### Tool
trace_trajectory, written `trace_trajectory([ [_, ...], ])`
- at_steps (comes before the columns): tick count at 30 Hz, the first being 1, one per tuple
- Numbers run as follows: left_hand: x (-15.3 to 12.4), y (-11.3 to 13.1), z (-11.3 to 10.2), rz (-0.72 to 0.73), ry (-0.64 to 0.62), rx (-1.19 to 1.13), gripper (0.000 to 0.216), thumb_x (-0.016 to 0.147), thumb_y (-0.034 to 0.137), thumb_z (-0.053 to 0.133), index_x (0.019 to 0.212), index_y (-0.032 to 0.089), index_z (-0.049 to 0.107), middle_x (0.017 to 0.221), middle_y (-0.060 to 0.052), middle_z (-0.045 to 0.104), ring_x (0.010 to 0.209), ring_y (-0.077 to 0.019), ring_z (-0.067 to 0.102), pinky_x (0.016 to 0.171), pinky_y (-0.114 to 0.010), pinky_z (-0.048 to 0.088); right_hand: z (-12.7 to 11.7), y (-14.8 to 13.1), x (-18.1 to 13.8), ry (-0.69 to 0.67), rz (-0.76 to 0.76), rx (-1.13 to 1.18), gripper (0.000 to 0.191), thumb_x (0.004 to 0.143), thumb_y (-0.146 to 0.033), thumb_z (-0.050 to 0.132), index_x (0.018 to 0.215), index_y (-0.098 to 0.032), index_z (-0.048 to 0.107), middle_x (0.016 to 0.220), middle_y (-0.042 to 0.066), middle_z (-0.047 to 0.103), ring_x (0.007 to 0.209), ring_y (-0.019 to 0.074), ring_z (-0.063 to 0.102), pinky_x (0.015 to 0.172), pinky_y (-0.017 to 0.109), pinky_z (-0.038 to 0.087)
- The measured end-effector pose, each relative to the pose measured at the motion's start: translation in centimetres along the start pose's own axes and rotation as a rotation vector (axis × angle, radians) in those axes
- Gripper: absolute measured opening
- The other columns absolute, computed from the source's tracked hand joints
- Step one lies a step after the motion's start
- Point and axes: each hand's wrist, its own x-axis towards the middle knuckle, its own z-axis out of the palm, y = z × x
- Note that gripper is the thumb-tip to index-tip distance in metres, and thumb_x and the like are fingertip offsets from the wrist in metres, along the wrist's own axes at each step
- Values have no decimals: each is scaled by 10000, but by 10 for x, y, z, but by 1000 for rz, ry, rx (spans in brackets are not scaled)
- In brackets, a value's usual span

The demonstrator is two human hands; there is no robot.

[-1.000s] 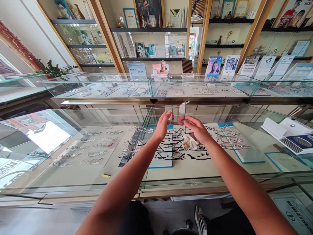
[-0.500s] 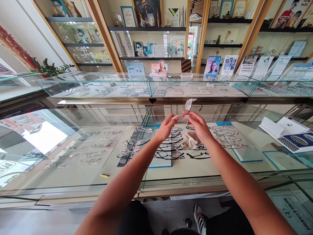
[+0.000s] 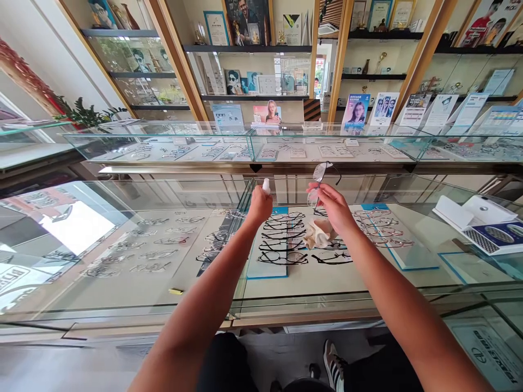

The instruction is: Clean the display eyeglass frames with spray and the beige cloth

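My right hand [image 3: 333,206] pinches a pair of thin-framed glasses [image 3: 320,173] and holds them upright above the glass counter [image 3: 122,305]. A beige cleaning cloth [image 3: 320,233] hangs under that hand, tucked against the palm. My left hand [image 3: 260,207] is closed around a small white bottle [image 3: 266,186], its top pointing up, a short way left of the glasses. Rows of dark-framed glasses [image 3: 284,239] lie in the case below both hands.
Metal-framed glasses [image 3: 155,245] fill the left part of the case, pinkish ones [image 3: 386,231] the right. A white box and a blue tray [image 3: 488,223] sit on the counter at right. A second glass counter [image 3: 253,144] and shelves stand behind. A small yellow object [image 3: 176,292] lies at front left.
My left hand has drawn back from the glasses, moved left and closed on the white bottle, now raised upright. My right hand with the glasses has stayed almost still.
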Motion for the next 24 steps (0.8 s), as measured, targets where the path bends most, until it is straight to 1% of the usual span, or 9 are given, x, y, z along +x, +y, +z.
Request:
trace_trajectory([
  [3,-2,3,-8,-12,-54,187,150,973,184,674,1120,201,650,1262,-180,728,1231,-339,691,1063,-425,531,0,0,0,2,-3,8,489,941,-689,804,1233,-297,836,1234,72,855,1092,256,708,838,366,495],
  [5,-5,5,-12,-13,-117,310,128,1006,225,679,1131,201,671,1246,-185,766,1225,-363,720,1021,-426,537,0,-1,0,-1,-4,9,495,942,-689,803,1236,-291,836,1226,76,853,1080,255,706,838,367,498],
  [7,-7,8,-14,-25,-149,390,157,1011,238,687,1163,197,690,1222,-192,792,1206,-395,744,971,-439,536,0,-1,0,-6,-3,7,497,944,-690,802,1238,-291,836,1222,77,853,1074,254,706,839,369,499],
  [11,-13,13,-14,-33,-154,508,222,1016,244,696,1231,192,707,1241,-199,817,1220,-430,762,919,-446,527,1,-2,0,-10,-2,12,475,948,-681,806,1232,-302,843,1209,67,850,1066,249,692,849,368,491],
  [17,-17,14,-11,-5,-176,563,255,1035,249,674,1278,179,704,1317,-213,819,1242,-441,764,893,-449,538,1,-2,0,-9,-9,9,468,950,-690,801,1221,-310,843,1202,66,844,1051,249,682,847,371,499],
  [22,-20,13,-8,19,-136,547,301,1044,230,630,1339,211,682,1324,-199,824,1233,-431,770,958,-481,566,2,-4,-1,-2,-19,-13,482,953,-710,788,1227,-318,843,1229,65,847,1074,258,689,853,384,514],
  [24,-23,17,-8,16,-106,521,397,1016,216,657,1413,201,646,1388,-214,799,1283,-433,751,1015,-501,567,2,-4,-1,5,-17,-13,496,945,-716,792,1227,-312,843,1233,69,848,1075,261,692,844,384,512],
])
